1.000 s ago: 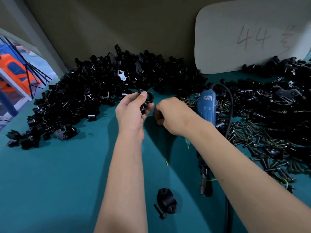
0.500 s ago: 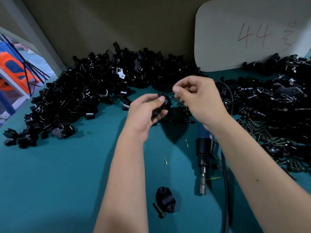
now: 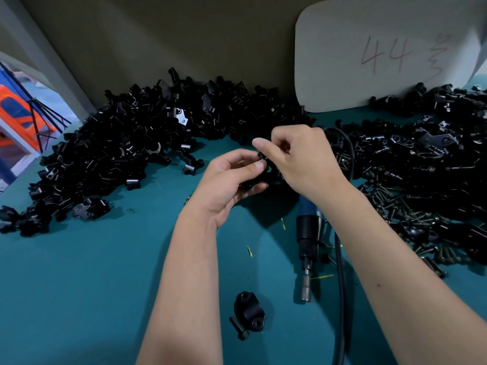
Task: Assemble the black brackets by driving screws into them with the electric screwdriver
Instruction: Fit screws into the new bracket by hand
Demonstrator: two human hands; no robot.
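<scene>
Gripping a black bracket (image 3: 259, 177) just above the middle of the frame, the left hand (image 3: 226, 180) is curling its thumb and fingers round the part. The right hand (image 3: 297, 159) is meeting it from the right, its thumb and forefinger pinching something small and dark at the bracket's top edge; whether that is a screw is too hidden to tell. Both hands are hovering together above the teal table (image 3: 79, 285).

Lying on the table right of centre, partly under the right forearm, is the electric screwdriver (image 3: 307, 241), its bit pointing toward the lower edge and its black cable (image 3: 340, 285) trailing beside it. Near the bottom centre another bracket (image 3: 250, 309) is resting with a loose bolt (image 3: 238, 328) touching its left side. A heap of black brackets (image 3: 118, 154) is filling the upper left, and a spread of screws (image 3: 411, 214) and more parts is covering the right. A white board (image 3: 382, 54) marked "44" is leaning at the upper right.
</scene>
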